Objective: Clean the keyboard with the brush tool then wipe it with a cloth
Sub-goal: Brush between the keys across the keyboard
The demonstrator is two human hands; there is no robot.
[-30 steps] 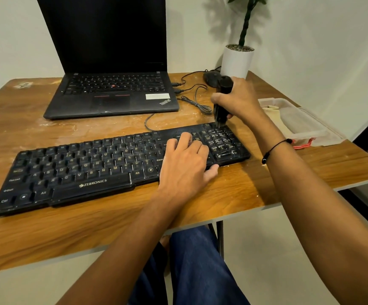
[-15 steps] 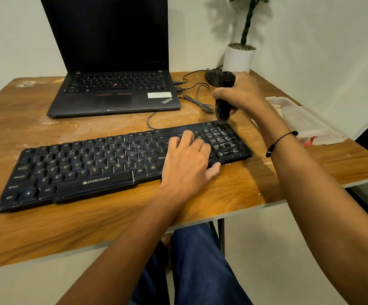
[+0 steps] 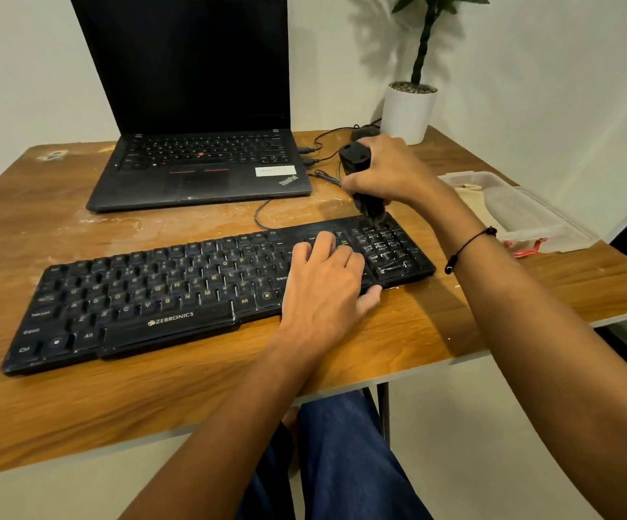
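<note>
Fingers of the right hand [image 3: 387, 174] are curled round the black brush tool [image 3: 359, 174], held nearly upright with its bristles down on the far right corner of the keyboard [image 3: 154, 294], at the number pad. Left hand [image 3: 327, 283] lies flat and relaxed on the keys just left of that pad, thumb over the near edge. Keyboard runs slantwise across the wooden table [image 3: 79, 407], with bare wood between it and the near edge. Right of it, near the table's right edge, a clear plastic box [image 3: 529, 219] holds a pale cloth [image 3: 471, 193]. A laptop [image 3: 199, 170] and potted plant [image 3: 409, 106] stand at the far side.
</note>
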